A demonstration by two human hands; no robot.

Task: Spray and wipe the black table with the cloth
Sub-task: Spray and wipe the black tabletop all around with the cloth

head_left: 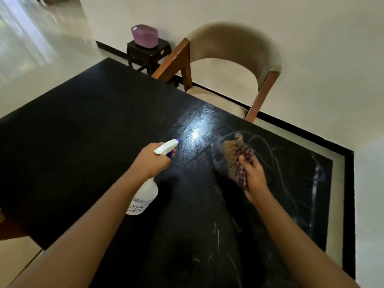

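Black counter (83, 142) fills most of the view. It is matte & dark on the left half, w/ a bright wet glare patch toward the far edge and pale swirly smear lines across the right half & near side. Left hand (151, 161) is wrapped round the neck of a white spray bottle (145, 196), fingers by the blue trigger, nozzle aimed at the glare patch. The bottle is tilted, and its label print is too blurred to read. Right hand (254, 175) grasps a bunched cloth (239, 161), tan w/ a purple check, just right of the wet patch. It's prob. touching the surface, but I can't tell for sure. Beyond the far edge are a wood-framed chair (234, 44) w/ beige padding and a dark stool (145, 53) w/ a purple basket (144, 36) on it.
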